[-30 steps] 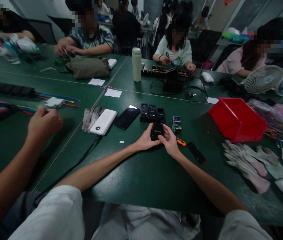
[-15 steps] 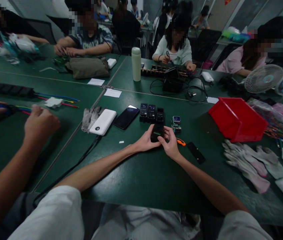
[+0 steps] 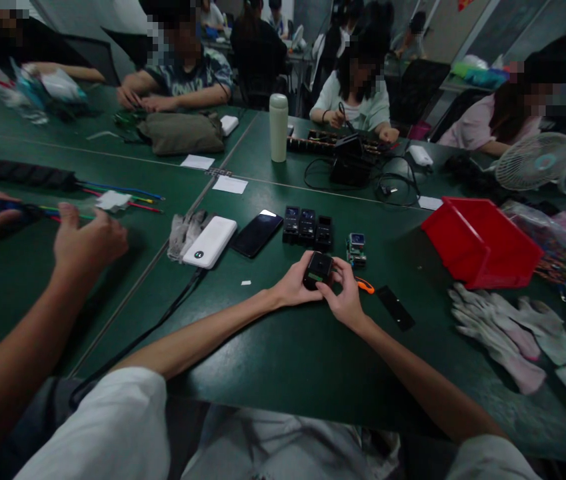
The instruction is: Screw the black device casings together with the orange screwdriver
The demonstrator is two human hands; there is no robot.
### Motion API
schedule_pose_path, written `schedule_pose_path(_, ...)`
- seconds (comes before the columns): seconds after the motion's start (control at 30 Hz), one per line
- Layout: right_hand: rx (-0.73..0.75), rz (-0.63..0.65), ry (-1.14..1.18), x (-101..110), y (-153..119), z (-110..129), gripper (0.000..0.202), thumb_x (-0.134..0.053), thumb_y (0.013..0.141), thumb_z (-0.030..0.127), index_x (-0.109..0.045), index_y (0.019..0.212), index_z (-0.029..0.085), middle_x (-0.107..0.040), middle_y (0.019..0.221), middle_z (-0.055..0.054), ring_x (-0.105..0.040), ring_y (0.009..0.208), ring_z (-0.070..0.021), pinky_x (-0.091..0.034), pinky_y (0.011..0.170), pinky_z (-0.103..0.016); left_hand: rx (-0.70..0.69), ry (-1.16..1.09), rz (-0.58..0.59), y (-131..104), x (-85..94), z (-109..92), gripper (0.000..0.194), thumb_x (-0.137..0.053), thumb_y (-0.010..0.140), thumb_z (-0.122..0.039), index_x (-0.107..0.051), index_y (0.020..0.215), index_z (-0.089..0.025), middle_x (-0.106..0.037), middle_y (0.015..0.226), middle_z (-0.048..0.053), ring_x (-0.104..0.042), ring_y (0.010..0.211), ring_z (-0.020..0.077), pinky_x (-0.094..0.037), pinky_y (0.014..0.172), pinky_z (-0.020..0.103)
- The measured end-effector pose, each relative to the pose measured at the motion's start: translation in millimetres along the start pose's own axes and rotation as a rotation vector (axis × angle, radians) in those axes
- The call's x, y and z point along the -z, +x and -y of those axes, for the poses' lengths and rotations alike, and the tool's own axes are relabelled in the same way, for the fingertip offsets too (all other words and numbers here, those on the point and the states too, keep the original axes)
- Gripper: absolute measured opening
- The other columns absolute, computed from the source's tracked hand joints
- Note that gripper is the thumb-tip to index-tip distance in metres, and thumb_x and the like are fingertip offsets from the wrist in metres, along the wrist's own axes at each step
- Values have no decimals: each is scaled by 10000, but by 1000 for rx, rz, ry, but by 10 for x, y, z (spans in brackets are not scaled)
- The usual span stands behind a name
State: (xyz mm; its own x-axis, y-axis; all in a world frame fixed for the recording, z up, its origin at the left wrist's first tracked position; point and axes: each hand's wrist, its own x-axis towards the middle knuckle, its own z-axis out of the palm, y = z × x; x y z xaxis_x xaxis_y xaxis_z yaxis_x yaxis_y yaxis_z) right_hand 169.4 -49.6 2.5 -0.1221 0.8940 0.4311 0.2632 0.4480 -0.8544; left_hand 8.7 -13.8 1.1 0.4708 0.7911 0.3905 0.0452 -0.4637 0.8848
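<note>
Between my two hands is a small black box-shaped device casing (image 3: pixel 320 265) with a green strip on its near side. My left hand (image 3: pixel 295 283) grips it from the left, and my right hand (image 3: pixel 345 291) holds its right side with thumb and fingers. Just beyond stand three similar black device casings (image 3: pixel 307 225). A small circuit board with a screen (image 3: pixel 357 248) lies right of them. An orange-handled tool (image 3: pixel 364 285) is partly hidden beside my right hand. Farther right lies a flat black plate (image 3: pixel 395 307).
A black phone (image 3: pixel 257 233), a white power bank (image 3: pixel 211 243) with a cable and a grey glove lie left. On the right are a red bin (image 3: pixel 483 243) and work gloves (image 3: pixel 500 333). A green bottle (image 3: pixel 278 128) stands farther back. A co-worker's hands (image 3: pixel 87 240) handle wires at left.
The casing has tilted in my hands, so more of its top face and green strip shows. The co-worker's hand at left has opened its fingers. The view has shifted slightly.
</note>
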Motion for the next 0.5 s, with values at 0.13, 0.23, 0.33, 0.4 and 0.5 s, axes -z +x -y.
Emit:
schedule_pose_path(0.13, 18, -70, -77, 12, 10, -52, 544, -722, 767, 303, -474, 1246, 229, -578, 1080, -84, -607, 796, -199, -553, 714, -380, -50, -3, -4, 39, 1, -21, 871, -741, 694, -318, -289, 1427, -187, -554, 1229, 120, -587, 1078, 246, -479, 951, 391)
schedule_pose_path(0.23, 34, -76, -90, 32, 40, -59, 521, -703, 780, 323, -494, 1247, 228, -569, 1103, -89, -576, 743, -177, -536, 655, -350, -31, -32, 0, 51, 3, -41, 936, -727, 727, -325, -188, 1483, -206, -528, 1273, 127, -568, 1113, 255, -457, 982, 414)
schedule_pose_path(0.33, 54, -45, -108, 52, 61, -42, 510, -647, 825, 338, -480, 1296, 237, -567, 1133, -94, -564, 722, -169, -530, 654, -351, 0, -68, 2, 50, 6, -55, 912, -716, 747, -343, -187, 1480, -217, -523, 1264, 122, -580, 1069, 241, -467, 962, 413)
schedule_pose_path(0.4, 77, -35, -151, 59, 57, -34, 532, -623, 842, 348, -455, 1336, 244, -577, 1138, -98, -573, 748, -186, -535, 699, -376, 7, -85, 6, 47, 5, -60, 871, -712, 752, -347, -222, 1459, -212, -520, 1256, 120, -580, 1056, 233, -471, 955, 403)
schedule_pose_path(0.5, 113, -37, -245, 60, 28, -42, 559, -599, 854, 377, -427, 1368, 240, -589, 1150, -117, -587, 797, -222, -536, 754, -418, 1, -85, -6, 38, -4, -62, 791, -706, 752, -349, -288, 1407, -200, -514, 1255, 123, -571, 1066, 231, -469, 957, 388)
